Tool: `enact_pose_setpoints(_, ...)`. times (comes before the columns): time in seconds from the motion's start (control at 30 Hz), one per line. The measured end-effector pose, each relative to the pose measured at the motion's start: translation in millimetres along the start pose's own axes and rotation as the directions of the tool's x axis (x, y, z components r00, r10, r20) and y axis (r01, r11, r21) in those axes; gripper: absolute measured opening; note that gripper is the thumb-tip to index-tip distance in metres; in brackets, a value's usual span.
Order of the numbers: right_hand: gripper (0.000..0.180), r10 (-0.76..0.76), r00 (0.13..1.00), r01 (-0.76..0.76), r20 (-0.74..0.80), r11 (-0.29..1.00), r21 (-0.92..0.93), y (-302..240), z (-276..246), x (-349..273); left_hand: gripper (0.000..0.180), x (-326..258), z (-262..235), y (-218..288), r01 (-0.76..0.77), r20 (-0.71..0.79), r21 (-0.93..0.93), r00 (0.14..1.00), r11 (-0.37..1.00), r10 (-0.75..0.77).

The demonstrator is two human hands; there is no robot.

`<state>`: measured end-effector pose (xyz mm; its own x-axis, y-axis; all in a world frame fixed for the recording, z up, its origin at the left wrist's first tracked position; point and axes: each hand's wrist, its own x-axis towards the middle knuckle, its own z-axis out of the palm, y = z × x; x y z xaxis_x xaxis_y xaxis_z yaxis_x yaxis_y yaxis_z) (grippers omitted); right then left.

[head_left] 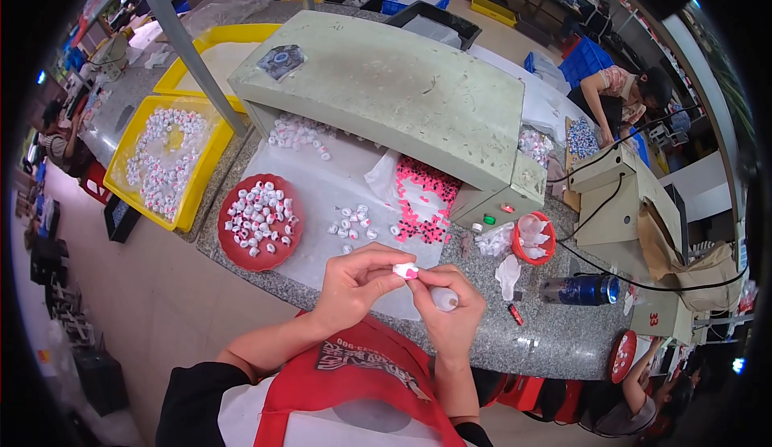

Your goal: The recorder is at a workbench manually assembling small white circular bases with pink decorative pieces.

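In front of my chest, my left hand pinches a small white moulded piece with a pink patch on it. My right hand meets it from the other side, fingertips at the pink part. A small whitish squeeze bottle is tucked in the right hand's grip; its tip is hidden by fingers. Just beyond, loose white pieces lie on a white sheet. To their right are many small pink-and-black pieces. A red plate at the left holds many white pieces with pink marks.
A long pale metal hood spans the bench over the sheet. Yellow trays stand at the left, one full of pieces. On the right are a red bowl, a blue bottle and black cables. Other people work nearby.
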<state>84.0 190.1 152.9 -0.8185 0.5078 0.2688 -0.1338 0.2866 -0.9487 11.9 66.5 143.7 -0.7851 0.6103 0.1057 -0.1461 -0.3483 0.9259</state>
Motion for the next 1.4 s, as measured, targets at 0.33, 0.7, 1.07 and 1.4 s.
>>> enact_pose_setpoints(0.33, 0.016, 0.156, 0.987, -0.153, -0.024, 0.982, 0.107, 10, 4, 2, 0.024, 3, 2, -11, 0.166, -0.084, -0.080, 0.981, 0.983, -0.173)
enact_pose_setpoints(0.7, 0.026, -0.149, 0.983, 0.130, 0.108, 0.977, 0.168, 12, -17, 3, 0.023, 6, -1, 13, 0.135, 0.118, -0.102, 0.985, 0.985, -0.123)
enact_pose_setpoints(1.07, 0.021, 0.047, 0.993, -0.073, 0.107, 0.965, 0.253, 8, -6, -7, 0.024, 2, -7, 15, -0.079, 0.140, 0.175, 0.989, 0.981, 0.054)
enact_pose_setpoints(1.4, 0.028, 0.123, 0.986, -0.150, 0.112, 0.951, 0.270, -8, -4, -6, 0.025, 5, -17, 14, 0.167, 0.227, -0.119, 0.964, 0.979, -0.137)
